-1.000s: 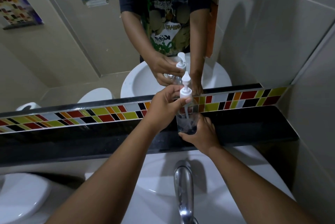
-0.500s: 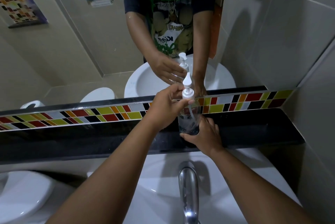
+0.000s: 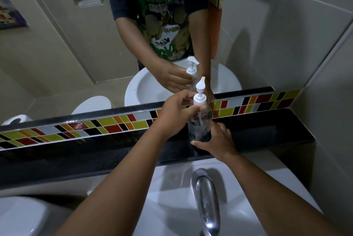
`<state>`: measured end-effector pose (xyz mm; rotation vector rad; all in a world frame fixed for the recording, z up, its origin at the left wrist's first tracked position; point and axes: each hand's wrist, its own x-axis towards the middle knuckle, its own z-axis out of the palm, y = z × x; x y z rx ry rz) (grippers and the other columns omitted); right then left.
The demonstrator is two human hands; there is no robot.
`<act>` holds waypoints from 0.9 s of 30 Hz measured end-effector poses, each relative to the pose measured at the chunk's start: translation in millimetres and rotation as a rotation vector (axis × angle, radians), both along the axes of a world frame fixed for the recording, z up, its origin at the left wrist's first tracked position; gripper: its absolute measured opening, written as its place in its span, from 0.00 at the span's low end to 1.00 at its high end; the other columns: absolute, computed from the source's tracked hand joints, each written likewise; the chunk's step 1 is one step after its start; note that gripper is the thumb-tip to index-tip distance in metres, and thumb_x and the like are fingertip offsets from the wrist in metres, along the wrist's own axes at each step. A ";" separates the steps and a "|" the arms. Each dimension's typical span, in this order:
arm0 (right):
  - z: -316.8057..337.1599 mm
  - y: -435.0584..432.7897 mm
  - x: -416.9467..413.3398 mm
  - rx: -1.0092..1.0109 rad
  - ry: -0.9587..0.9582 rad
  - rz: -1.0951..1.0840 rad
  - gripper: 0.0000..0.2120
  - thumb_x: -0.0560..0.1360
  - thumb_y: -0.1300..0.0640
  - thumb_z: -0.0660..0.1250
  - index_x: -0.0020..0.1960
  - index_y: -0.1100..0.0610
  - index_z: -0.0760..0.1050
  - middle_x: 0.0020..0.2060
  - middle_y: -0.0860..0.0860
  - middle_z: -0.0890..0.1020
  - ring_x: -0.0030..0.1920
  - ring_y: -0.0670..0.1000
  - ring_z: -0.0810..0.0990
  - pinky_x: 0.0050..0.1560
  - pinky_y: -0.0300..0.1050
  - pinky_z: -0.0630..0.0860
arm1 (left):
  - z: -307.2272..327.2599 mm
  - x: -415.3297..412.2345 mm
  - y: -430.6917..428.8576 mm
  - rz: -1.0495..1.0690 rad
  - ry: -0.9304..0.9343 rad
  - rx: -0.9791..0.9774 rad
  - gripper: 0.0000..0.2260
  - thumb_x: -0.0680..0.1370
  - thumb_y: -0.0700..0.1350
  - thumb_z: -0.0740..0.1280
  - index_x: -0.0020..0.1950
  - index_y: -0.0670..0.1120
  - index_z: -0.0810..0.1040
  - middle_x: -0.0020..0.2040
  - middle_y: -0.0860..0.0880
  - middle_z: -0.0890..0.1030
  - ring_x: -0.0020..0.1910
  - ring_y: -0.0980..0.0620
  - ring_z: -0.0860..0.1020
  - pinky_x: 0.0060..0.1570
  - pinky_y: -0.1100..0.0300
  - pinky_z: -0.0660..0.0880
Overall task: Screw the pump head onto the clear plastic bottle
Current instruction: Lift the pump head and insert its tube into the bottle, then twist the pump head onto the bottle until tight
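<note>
A clear plastic bottle (image 3: pixel 200 127) stands upright on the black ledge (image 3: pixel 267 134) under the mirror. The white pump head (image 3: pixel 200 94) sits on its neck, nozzle pointing away, its dip tube visible inside the bottle. My left hand (image 3: pixel 175 113) is curled around the pump head's collar, thumb on the near side. The bottle's base is gripped by my right hand (image 3: pixel 217 142) from the right and front. The mirror shows the same bottle and hands in reflection.
A chrome tap (image 3: pixel 206 201) rises over the white basin (image 3: pixel 172 197) just below my arms. A strip of coloured tiles (image 3: pixel 95 127) runs along the wall above the ledge. A white toilet (image 3: pixel 19 216) is at lower left. A tiled wall closes the right side.
My left hand's fingers have shifted around the pump collar and the nozzle has turned slightly. The bottle stays on the ledge, and the view has drifted a little.
</note>
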<state>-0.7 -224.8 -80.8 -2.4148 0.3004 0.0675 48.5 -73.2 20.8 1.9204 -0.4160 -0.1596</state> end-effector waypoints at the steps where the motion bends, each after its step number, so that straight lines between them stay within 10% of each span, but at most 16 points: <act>1: -1.3 0.5 0.8 0.003 0.008 -0.015 0.40 0.61 0.38 0.76 0.69 0.48 0.66 0.67 0.55 0.70 0.67 0.58 0.67 0.67 0.50 0.65 | -1.4 1.2 0.2 0.000 0.017 -0.027 0.11 0.75 0.46 0.77 0.56 0.48 0.82 0.54 0.50 0.86 0.56 0.52 0.83 0.55 0.58 0.79; 8: -4.0 3.1 5.7 0.055 0.023 -0.078 0.44 0.55 0.38 0.79 0.67 0.45 0.67 0.65 0.55 0.72 0.66 0.59 0.71 0.63 0.54 0.74 | -39.4 -1.3 11.2 -0.007 0.157 0.051 0.37 0.66 0.52 0.83 0.72 0.51 0.72 0.66 0.55 0.78 0.65 0.57 0.75 0.60 0.62 0.73; 18: -11.3 -20.3 -14.7 0.064 -0.026 0.029 0.61 0.55 0.44 0.83 0.77 0.51 0.51 0.77 0.51 0.60 0.76 0.53 0.57 0.72 0.49 0.63 | -94.7 -5.4 12.0 0.039 0.135 0.030 0.35 0.64 0.53 0.84 0.66 0.59 0.71 0.61 0.63 0.76 0.62 0.62 0.75 0.63 0.59 0.72; 27: 44.4 -49.2 -21.0 0.289 -0.116 0.021 0.52 0.53 0.37 0.78 0.73 0.43 0.62 0.70 0.47 0.69 0.70 0.48 0.67 0.66 0.45 0.66 | -117.8 -10.9 5.5 0.092 -0.040 0.215 0.45 0.58 0.67 0.81 0.71 0.57 0.69 0.67 0.55 0.77 0.67 0.53 0.74 0.65 0.51 0.75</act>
